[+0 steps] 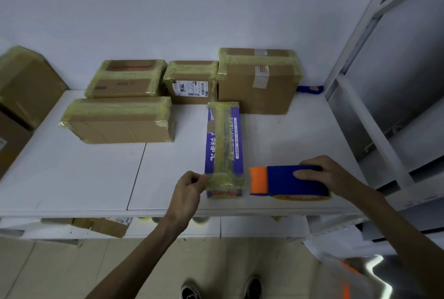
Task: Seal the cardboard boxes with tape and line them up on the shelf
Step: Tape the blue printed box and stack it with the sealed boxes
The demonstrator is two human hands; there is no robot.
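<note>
Although five brown boxes already wear yellowish tape, the job looks most of the way through rather than finished. At the far left one taped box [26, 87] sits at the edge of view, and what it rests on cannot be told. On the white shelf [72, 178] a flat box [120, 123] lies in front, with a second box [125, 80], a small labelled box [192, 82] and a tall box [257, 82] side by side along the wall behind it, all taped over their seams. Nearer the front edge a long purple box [224, 144] lies end-on, with tape along its top and around its near end. The left hand [187, 188] pinches the tape at that end's left corner between thumb and curled fingers. Just right of the purple box the tape dispenser [288, 181] rests on the shelf, the right hand [322, 173] curled over its blue body. What seems left is pressing down this last strip and moving the purple box, and perhaps the flat one, into the row.
</note>
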